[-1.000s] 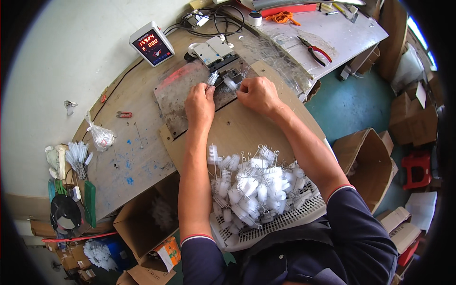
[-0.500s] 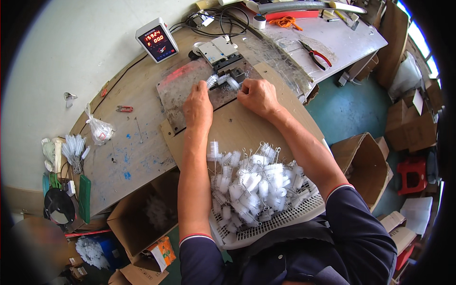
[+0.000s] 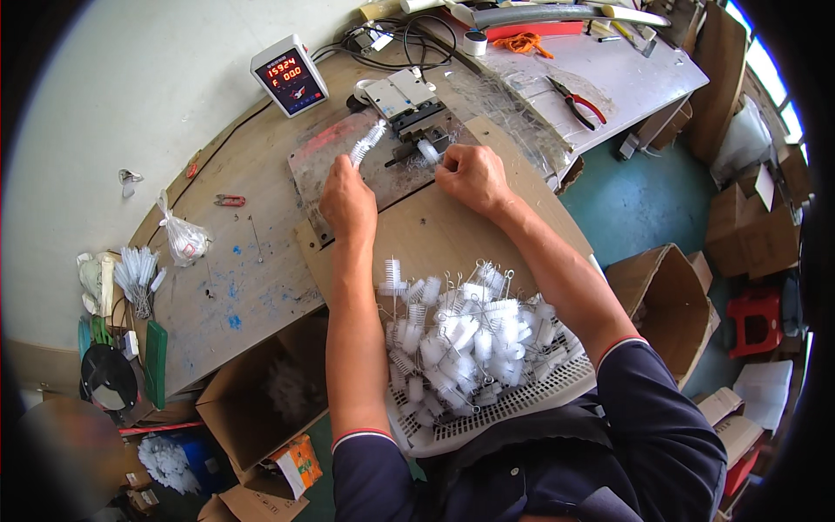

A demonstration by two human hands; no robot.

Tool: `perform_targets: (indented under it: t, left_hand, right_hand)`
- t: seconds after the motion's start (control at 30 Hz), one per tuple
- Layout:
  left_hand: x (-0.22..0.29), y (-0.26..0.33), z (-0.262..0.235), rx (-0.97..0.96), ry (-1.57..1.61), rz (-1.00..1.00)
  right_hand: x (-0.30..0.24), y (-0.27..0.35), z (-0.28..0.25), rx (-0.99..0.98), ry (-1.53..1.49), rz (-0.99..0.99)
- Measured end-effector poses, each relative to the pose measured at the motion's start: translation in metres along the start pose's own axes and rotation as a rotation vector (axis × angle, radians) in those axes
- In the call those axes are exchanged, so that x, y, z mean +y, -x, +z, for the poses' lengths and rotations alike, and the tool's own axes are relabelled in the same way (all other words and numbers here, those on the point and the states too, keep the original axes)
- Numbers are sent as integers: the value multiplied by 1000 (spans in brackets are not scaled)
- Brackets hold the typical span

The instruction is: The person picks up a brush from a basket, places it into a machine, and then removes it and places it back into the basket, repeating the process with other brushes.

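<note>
My left hand (image 3: 350,202) is closed on a white bristle brush (image 3: 369,142), whose bristled part sticks up past the fingers over the metal plate (image 3: 317,170). My right hand (image 3: 474,178) is closed at the right side of a small bench machine (image 3: 402,94) with a dark clamp block. A second white-bristled brush (image 3: 427,151) lies against that block, its near end running into the right fingers. White brushes with looped wire ends (image 3: 465,335) fill a white plastic basket (image 3: 487,426) in front of my body.
A counter with a red digital display (image 3: 291,76) stands behind the plate. Red-handled pliers (image 3: 576,103) lie on the white table at right, red snips (image 3: 230,200) and a tied plastic bag (image 3: 184,239) at left. Open cardboard boxes (image 3: 661,304) flank me below the bench.
My left hand has drawn back left and slightly toward me, carrying its brush away from the clamp block. My right hand and its brush have hardly moved.
</note>
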State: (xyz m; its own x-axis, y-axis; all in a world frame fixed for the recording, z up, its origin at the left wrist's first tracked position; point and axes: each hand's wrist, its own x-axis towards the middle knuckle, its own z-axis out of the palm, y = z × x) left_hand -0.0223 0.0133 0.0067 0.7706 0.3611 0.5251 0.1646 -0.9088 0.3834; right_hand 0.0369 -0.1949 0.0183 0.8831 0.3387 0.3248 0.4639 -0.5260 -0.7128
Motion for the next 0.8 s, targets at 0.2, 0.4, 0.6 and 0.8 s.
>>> perform_targets:
  t: [0.2, 0.4, 0.6, 0.8]
  left_hand:
    - [4, 0, 0, -40, 26, -30]
    - [1, 1, -1, -19, 56, -27]
    - [11, -2, -4, 18, 44, -42]
    - [11, -1, 11, 18, 191, 26]
  right_hand:
    - [-1, -5, 12, 37, 211, 40]
    - [-5, -9, 15, 28, 213, 55]
    - [-5, -11, 17, 40, 220, 72]
    - [-10, -12, 17, 56, 183, 121]
